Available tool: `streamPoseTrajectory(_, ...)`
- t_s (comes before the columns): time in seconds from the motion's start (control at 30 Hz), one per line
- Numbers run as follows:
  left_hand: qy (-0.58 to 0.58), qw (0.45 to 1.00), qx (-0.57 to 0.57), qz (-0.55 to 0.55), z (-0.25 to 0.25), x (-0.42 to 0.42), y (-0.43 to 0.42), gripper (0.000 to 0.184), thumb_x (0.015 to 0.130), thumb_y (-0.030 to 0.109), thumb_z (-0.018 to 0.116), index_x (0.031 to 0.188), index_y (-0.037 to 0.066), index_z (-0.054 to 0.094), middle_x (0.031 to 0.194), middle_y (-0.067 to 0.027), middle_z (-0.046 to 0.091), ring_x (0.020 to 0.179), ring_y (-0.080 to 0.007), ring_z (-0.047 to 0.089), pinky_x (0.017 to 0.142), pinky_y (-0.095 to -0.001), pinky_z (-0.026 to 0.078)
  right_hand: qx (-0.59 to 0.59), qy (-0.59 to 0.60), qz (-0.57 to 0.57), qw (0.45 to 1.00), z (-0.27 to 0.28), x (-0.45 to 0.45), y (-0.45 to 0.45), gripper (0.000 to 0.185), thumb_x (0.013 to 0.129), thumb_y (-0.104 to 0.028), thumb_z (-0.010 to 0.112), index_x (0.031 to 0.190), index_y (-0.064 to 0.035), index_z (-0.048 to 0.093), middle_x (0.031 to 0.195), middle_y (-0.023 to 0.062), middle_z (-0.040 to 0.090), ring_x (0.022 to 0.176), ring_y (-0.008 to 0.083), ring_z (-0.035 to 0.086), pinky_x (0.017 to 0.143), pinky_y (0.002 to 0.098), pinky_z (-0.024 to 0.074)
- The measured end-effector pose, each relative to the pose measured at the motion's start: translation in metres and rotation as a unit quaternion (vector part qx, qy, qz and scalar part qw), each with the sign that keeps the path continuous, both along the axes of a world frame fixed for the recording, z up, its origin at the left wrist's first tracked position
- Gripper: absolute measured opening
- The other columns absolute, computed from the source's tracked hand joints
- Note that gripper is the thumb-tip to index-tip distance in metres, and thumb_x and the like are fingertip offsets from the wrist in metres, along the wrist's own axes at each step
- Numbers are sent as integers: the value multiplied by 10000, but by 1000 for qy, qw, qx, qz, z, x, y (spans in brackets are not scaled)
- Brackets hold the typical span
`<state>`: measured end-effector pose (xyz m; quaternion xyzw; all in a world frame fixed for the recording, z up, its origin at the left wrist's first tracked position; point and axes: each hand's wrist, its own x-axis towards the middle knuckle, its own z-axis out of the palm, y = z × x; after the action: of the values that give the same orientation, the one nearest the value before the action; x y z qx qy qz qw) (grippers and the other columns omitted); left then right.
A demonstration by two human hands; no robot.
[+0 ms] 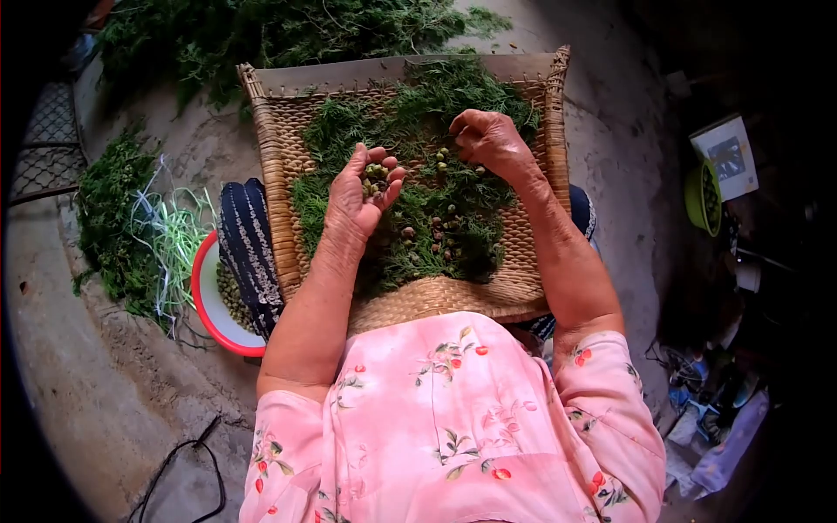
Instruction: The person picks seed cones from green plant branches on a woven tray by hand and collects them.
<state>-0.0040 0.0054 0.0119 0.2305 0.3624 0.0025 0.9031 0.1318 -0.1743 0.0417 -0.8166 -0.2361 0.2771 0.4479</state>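
My left hand [350, 196] is cupped, palm up, around a small heap of green seed cones [375, 177]. My right hand [493, 142] is closed with bent fingers above the far right of a woven wicker tray [525, 270]; what its fingertips hold, if anything, is hidden. Green conifer sprigs [418, 205] cover much of the tray, which lies across my lap. More cones [443, 157] lie among the sprigs between my hands, and several brownish ones [436, 240] sit closer to me.
A red-rimmed white basin [202, 305] with green cones stands by my left leg. Beside it lie pale plastic strings [174, 231] and conifer branches [113, 218]. A larger branch pile [261, 35] is beyond the tray. A green bowl [703, 199] stands at the right.
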Motion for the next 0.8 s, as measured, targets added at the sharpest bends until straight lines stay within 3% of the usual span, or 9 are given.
streamPoseTrajectory(0.07,8,1000,8,13,-3,-1,3,331,899,369,530,966,47,564,832,-99,613,682,-193,637,530,-283,575,-68,-159,17,985,-9,7,-1,199,724,51,539,885,-24,631,704,113,616,697,210,622,612,333,504)
streamPoseTrajectory(0.1,15,1000,9,16,-5,0,5,328,899,368,531,965,49,566,825,-93,613,677,-190,634,528,-284,575,-85,-95,16,992,-3,2,-1,188,720,55,531,859,-22,630,737,129,624,695,233,620,633,339,497)
streamPoseTrajectory(0.23,17,1000,7,-6,-7,-1,4,320,896,364,540,950,51,574,807,-71,611,665,-176,620,511,-272,560,-153,-315,69,934,-24,-9,9,167,743,-4,527,832,-90,639,848,153,612,804,342,602,679,398,506)
streamPoseTrajectory(0.33,-5,999,-1,-35,-12,-2,0,311,894,368,542,926,60,576,798,-67,611,652,-174,613,501,-267,548,-135,-410,140,891,-34,-16,16,78,724,-27,519,756,-58,582,800,138,545,794,330,575,647,398,497)
streamPoseTrajectory(0.4,4,999,2,-51,-18,-2,-1,299,893,367,544,930,73,576,796,-63,612,645,-175,616,497,-272,548,-130,-408,144,892,-37,-18,19,52,735,-49,511,725,-52,561,792,135,529,798,325,566,640,394,495)
streamPoseTrajectory(0.6,-3,998,10,-68,-9,-5,-7,308,896,361,539,982,67,570,826,-73,618,665,-179,630,516,-288,559,-151,-345,94,922,-23,-24,20,41,765,-47,499,764,-39,540,790,155,524,765,348,572,615,420,477)
streamPoseTrajectory(0.7,-12,996,9,-83,-6,-5,-9,328,898,372,530,1006,65,566,865,-89,627,711,-194,639,567,-306,568,-25,-281,70,957,-12,-31,26,118,717,-21,587,831,-40,565,772,138,549,742,322,583,624,378,488)
streamPoseTrajectory(0.77,-26,996,-2,-86,3,-5,-13,334,891,390,536,1003,77,572,873,-81,630,732,-205,643,591,-332,571,117,-123,70,983,-1,-39,32,223,714,-30,661,929,-27,602,776,115,597,725,242,620,639,328,508)
streamPoseTrajectory(0.8,-34,996,-11,-83,10,-6,-15,338,887,398,540,1002,83,575,873,-77,631,735,-208,644,599,-344,572,188,131,50,972,18,-47,33,244,719,-28,679,952,-14,605,794,105,608,718,199,628,648,310,516)
